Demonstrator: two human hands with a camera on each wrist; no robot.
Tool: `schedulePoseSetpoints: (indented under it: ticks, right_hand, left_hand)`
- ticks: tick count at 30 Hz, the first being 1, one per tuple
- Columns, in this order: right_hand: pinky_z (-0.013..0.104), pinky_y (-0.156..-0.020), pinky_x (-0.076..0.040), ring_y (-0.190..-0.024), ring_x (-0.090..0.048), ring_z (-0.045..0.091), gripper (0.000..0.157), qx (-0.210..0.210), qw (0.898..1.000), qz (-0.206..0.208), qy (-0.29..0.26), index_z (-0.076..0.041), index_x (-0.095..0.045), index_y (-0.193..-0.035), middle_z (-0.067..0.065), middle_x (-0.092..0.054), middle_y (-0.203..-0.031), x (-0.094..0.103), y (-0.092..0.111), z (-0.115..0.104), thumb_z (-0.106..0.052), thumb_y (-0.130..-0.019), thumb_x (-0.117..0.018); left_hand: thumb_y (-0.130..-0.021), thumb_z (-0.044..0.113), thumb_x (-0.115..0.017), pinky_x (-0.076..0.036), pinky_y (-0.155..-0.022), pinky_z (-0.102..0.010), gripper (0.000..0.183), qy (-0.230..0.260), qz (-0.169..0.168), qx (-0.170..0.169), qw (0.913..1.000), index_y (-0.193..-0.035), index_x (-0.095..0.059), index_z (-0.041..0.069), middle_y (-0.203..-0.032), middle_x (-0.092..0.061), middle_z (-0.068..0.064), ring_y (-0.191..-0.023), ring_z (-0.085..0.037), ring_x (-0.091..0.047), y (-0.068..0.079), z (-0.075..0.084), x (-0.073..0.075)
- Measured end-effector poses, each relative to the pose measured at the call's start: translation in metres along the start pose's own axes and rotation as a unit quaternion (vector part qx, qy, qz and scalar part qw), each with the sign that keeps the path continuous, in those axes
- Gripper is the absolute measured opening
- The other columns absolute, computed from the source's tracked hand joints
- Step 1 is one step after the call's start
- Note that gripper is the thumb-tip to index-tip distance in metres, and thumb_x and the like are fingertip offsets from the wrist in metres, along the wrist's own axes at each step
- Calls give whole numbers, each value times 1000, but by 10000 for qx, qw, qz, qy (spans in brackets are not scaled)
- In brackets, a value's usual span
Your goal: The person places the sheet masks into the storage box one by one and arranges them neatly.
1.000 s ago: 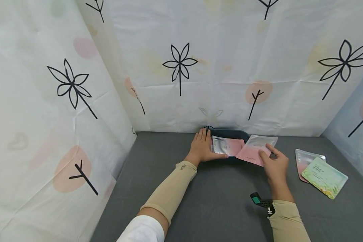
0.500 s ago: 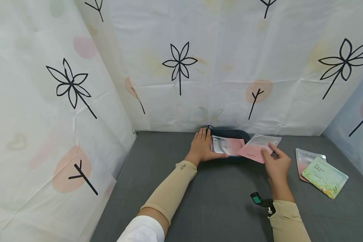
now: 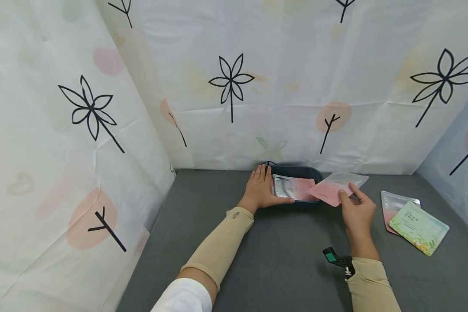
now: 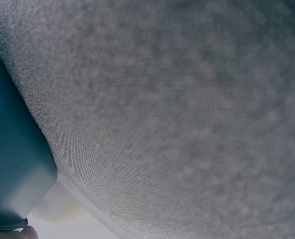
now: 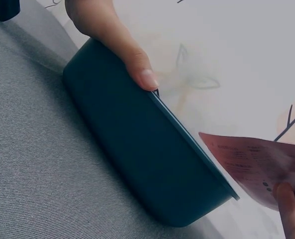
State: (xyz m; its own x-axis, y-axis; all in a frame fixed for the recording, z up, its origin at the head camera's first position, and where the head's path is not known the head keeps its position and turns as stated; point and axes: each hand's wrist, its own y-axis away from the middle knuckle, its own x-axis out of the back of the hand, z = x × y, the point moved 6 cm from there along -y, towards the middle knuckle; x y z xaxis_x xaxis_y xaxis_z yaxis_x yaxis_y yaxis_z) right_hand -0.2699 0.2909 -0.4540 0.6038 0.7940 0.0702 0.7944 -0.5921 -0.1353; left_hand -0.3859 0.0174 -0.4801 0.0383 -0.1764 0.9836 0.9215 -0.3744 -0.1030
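A flat pink-and-silver face mask sachet (image 3: 329, 190) is pinched between thumb and fingers of my right hand (image 3: 358, 212). It hangs tilted over the right end of a dark teal box (image 5: 137, 134). Inside the box lies another pink-and-silver sachet (image 3: 301, 187); whether more lie beneath it, I cannot tell. My left hand (image 3: 259, 188) rests on the box's left end, fingers straight and thumb stretched along the front rim. In the right wrist view the left thumb (image 5: 143, 74) presses on that rim. The left wrist view shows mostly cloth and the box's side (image 4: 18, 149).
On the right of the grey cloth-covered table (image 3: 288, 260) lie a green floral sachet (image 3: 419, 229) and, partly under it, another pink-and-silver sachet (image 3: 390, 208). A patterned white curtain (image 3: 288, 78) stands right behind the box. A black strap (image 3: 337, 260) juts from the right wrist.
My right hand has shifted slightly right and away from me, and the held sachet has risen a little and tilted flatter over the box's right end. The left hand and box stay put.
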Motion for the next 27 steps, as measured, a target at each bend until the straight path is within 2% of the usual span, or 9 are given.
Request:
schedulePoseSetpoints:
  ticks: [2,4,6,9,12,17,20,27]
  right_hand:
    - [4,-69,-52,-72,-67,-16,50,-25,9999,-90,68,-6,-62,-149,12,-73,-125,-2,0,0,-14,-101,-72]
    - [5,-66,-51,-69,-68,-13,51,-32,9995,-271,169,-7,-61,-150,10,-73,-128,-4,1,0,-16,-101,-73]
    - [6,-65,-51,-68,-68,-13,52,-38,9981,-550,269,-7,-59,-151,13,-69,-140,-9,2,0,-18,-102,-72]
    - [6,-65,-50,-69,-66,-15,53,2,9936,-1006,516,-7,-57,-154,18,-55,-158,-15,4,1,-20,-104,-70]
    - [4,-71,-51,-74,-64,-17,54,16,9868,-1471,683,-6,-54,-155,20,-50,-161,-21,6,3,-19,-105,-69]
    - [4,-76,-52,-84,-62,-18,60,95,9753,-2058,800,-4,-45,-160,28,-55,-154,-29,11,3,-20,-106,-67]
    - [3,-77,-51,-91,-61,-17,62,152,9753,-2055,796,-5,-43,-162,29,-57,-152,-30,11,2,-18,-106,-67]
    - [-2,-85,-42,-105,-53,-13,66,260,9830,-1571,911,-10,-39,-165,21,-55,-157,-25,7,2,-16,-105,-67]
  left_hand:
    - [-76,97,-55,-12,-136,-47,137,7,0,8,10000,-172,-14,9,-180,-13,-13,-168,-27,-9,0,-1,0]
    - [-76,97,-55,-13,-136,-47,137,11,23,1,10000,-171,-14,8,-180,-14,-13,-168,-28,-10,1,-1,0]
    - [-76,98,-55,-14,-136,-47,137,15,41,-8,10000,-171,-14,8,-179,-14,-14,-168,-28,-11,1,-2,0]
    - [-76,98,-54,-13,-136,-47,137,34,18,-26,10000,-171,-13,8,-180,-13,-14,-168,-29,-10,0,-2,-1]
    - [-76,98,-55,-11,-137,-47,138,66,-29,-22,10000,-172,-11,8,-180,-11,-14,-168,-28,-8,-1,-3,-2]
    - [-75,98,-57,-14,-136,-47,138,25,53,-40,10000,-171,-14,8,-179,-14,-15,-168,-29,-11,0,-2,-1]
    - [-75,98,-56,-15,-136,-47,138,-19,87,-54,9999,-171,-15,8,-179,-14,-15,-168,-29,-12,0,-2,0]
    - [-76,98,-55,-13,-136,-47,137,-17,25,-59,10000,-172,-13,8,-180,-13,-14,-168,-28,-9,-1,-1,0]
